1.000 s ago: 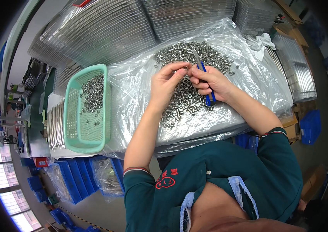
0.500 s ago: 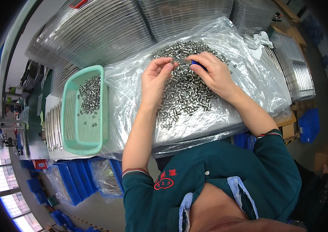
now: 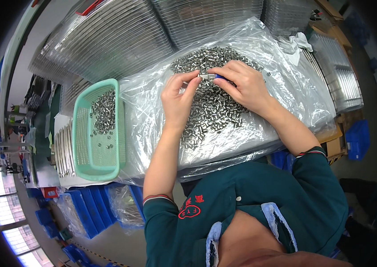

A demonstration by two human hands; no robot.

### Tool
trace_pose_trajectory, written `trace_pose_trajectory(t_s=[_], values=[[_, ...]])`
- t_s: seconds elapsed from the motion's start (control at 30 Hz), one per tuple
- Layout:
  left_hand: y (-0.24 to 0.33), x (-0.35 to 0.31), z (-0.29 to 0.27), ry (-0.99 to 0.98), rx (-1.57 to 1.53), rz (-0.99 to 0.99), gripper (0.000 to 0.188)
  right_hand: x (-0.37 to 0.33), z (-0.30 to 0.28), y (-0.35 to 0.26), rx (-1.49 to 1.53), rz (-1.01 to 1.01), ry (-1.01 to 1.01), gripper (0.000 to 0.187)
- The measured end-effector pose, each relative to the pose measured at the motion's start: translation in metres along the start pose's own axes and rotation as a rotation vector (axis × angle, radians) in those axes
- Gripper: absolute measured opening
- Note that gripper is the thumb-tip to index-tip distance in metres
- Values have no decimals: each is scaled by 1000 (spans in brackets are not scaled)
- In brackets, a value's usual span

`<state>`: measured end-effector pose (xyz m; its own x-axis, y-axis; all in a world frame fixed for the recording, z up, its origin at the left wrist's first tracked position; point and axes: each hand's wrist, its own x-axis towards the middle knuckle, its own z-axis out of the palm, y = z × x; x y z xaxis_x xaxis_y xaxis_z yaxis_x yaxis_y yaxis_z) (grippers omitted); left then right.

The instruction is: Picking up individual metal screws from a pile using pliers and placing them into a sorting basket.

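Above the pile of small metal ring-like parts [image 3: 213, 113], my two hands nearly meet. My left hand [image 3: 176, 100] pinches one small metal part [image 3: 200, 75] between thumb and forefinger, mostly covered by the fingertips. My right hand [image 3: 247, 86] is closed around a blue-handled tool with a flat metal blade [image 3: 219, 76]; its exact kind is not clear. The blade points left and reaches the part at my left fingertips. The pile lies on a clear plastic sheet [image 3: 146, 102] spread over the table.
Left of the pile stands a pale green mesh basket [image 3: 121, 138] with more metal parts inside. Stacked clear plastic trays [image 3: 108, 40] line the far side. A white cloth [image 3: 296, 44] lies at the far right. Blue bins [image 3: 88, 207] sit below the table's left edge.
My right hand has shifted slightly left, bringing the tool closer to my left fingertips. The blue handle is now more covered by my fingers. My left hand keeps its pinch.
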<state>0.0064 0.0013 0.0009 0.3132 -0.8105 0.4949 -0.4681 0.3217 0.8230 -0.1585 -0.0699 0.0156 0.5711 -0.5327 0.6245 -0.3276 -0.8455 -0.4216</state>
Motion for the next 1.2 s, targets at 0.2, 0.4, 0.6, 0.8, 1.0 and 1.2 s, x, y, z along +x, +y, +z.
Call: trace_pose_trajectory(t_s=[0.2, 0.4, 0.6, 0.8, 1.0, 1.2], values=[[-6, -1, 1, 9, -77, -84, 16, 2, -2, 0, -109, -85, 90, 21], [3, 3, 0, -63, -429, -362, 19, 3, -3, 3, -145, -128, 112, 22], [-6, 5, -4, -115, -661, -529, 22, 4, -4, 2, 41, -23, 132, 23], [-6, 6, -6, -149, -833, -624, 25, -4, 6, 4, 637, 222, 67, 25], [-5, 6, -8, -174, -933, -645, 24, -4, 5, -4, 1121, 587, -101, 28], [0, 5, -8, -154, -885, -625, 21, -6, 8, -5, 1255, 696, -253, 27]])
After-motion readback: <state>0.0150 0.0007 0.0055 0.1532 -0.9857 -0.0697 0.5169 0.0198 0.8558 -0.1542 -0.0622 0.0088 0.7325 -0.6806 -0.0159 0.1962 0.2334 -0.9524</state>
